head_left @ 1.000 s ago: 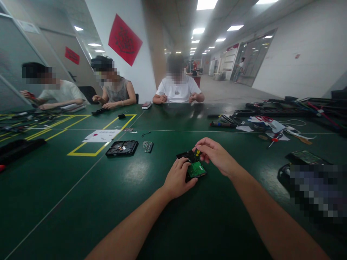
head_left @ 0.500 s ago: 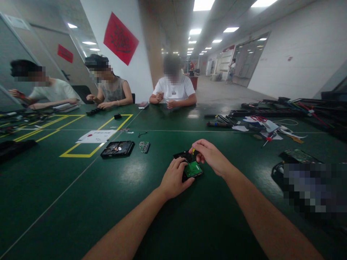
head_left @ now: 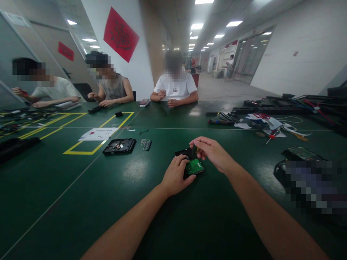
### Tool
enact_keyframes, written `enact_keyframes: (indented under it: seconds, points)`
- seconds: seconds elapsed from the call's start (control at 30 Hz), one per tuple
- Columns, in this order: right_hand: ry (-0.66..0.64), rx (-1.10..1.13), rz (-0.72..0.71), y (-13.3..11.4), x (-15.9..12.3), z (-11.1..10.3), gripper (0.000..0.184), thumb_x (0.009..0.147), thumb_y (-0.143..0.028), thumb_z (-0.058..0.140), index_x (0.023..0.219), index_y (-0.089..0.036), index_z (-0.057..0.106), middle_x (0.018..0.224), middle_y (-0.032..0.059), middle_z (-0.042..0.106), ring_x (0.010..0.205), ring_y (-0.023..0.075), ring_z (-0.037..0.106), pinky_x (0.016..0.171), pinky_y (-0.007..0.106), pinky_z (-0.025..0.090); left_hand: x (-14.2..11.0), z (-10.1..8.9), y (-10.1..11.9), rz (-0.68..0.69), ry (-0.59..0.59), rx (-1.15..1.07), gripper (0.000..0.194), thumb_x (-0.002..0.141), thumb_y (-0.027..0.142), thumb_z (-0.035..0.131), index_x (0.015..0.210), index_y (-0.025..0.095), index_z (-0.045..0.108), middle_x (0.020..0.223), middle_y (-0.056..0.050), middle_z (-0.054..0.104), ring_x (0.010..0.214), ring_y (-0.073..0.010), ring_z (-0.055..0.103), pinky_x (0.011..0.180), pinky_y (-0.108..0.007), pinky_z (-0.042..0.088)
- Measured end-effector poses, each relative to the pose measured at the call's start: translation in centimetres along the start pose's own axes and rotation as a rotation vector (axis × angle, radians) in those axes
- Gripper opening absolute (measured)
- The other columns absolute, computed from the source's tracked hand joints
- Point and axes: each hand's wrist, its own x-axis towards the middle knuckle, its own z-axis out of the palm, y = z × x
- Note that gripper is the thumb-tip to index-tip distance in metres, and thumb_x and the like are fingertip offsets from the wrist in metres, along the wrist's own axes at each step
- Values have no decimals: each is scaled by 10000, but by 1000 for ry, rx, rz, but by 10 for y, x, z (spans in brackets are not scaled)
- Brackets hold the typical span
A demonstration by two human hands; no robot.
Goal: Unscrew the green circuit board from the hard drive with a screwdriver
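Observation:
A black hard drive (head_left: 181,153) with a green circuit board (head_left: 195,166) on its upper face lies on the table in front of me. My left hand (head_left: 177,176) holds it from the left, fingers over the top and thumb along the near edge. Above its far right part, my right hand (head_left: 210,150) pinches a small upright tool with dark and yellow parts, which looks like a screwdriver (head_left: 197,148). The fingers cover most of this tool, and I cannot tell whether its tip touches the drive.
Left of my hands lie a black open casing (head_left: 119,147) and a small circuit board (head_left: 146,144). A paper sheet (head_left: 97,134) rests by yellow tape. Cables (head_left: 226,117) and a red-handled screwdriver (head_left: 271,137) lie right. Three people sit across the table (head_left: 108,202).
The view has shifted slightly. My left hand stays on the hard drive; the right hand keeps its pinch, and the tool in it shows darker, with less yellow visible.

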Motion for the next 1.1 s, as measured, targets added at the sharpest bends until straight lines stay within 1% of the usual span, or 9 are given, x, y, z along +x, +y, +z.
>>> enact_keyframes:
  seconds: [0.1,0.2,0.33,0.47,0.6,0.8,0.9,1.0,1.1]
  points:
    - [-14,14,14,-2,-2,2,200,961,-371,622,1025,-198,698,1069,63,727,580,81,568,447,216,356,0,-3,3,-1,6,-2,579,866,482,741,1350,234,540,1465,-138,529,1408,-363,480,1231,-614,351]
    - [-11,92,51,-4,-4,5,183,941,-381,654,1004,-214,611,1093,68,732,542,90,592,418,224,357,1,-6,6,3,1,-11,559,874,469,736,1349,245,545,1452,-129,538,1393,-355,493,1220,-610,369]
    - [29,134,69,-4,-2,5,124,927,-329,640,958,-215,603,934,41,716,596,122,640,493,238,448,1,-6,5,1,-4,-16,575,868,469,743,1359,249,539,1459,-131,529,1398,-365,488,1218,-623,366]
    - [72,20,37,-5,1,0,154,934,-294,582,940,-195,700,757,7,630,561,103,563,474,222,377,0,-3,2,-4,2,-9,590,861,473,753,1355,234,537,1465,-140,524,1408,-364,481,1226,-611,361]
    - [21,14,63,-5,-1,1,165,927,-325,620,992,-195,698,816,15,651,532,95,536,435,229,328,0,-3,2,-2,-6,5,588,873,487,739,1359,231,532,1470,-140,523,1408,-361,479,1231,-610,351]
    - [37,151,111,-5,-3,4,128,898,-290,667,958,-211,585,891,36,699,615,141,658,523,257,474,0,-5,5,-11,-17,1,589,874,476,737,1371,239,528,1473,-136,522,1420,-359,472,1240,-613,334]
    - [43,119,88,-4,-1,1,67,891,-241,621,948,-207,626,952,51,734,577,106,606,490,231,424,1,-5,5,-13,-17,3,576,874,479,737,1358,242,533,1474,-136,524,1423,-362,472,1239,-617,332]
    - [24,83,74,-5,0,0,103,909,-252,590,947,-205,673,1004,57,742,537,79,546,442,214,352,1,-5,4,-12,-17,3,581,876,482,734,1363,237,534,1478,-138,521,1424,-362,472,1242,-616,329]
    - [0,96,88,-6,-1,2,158,934,-310,591,985,-214,706,1007,60,725,522,83,555,422,221,356,1,-5,5,-7,-7,-11,572,872,470,740,1359,248,540,1479,-132,522,1422,-363,473,1231,-616,346]
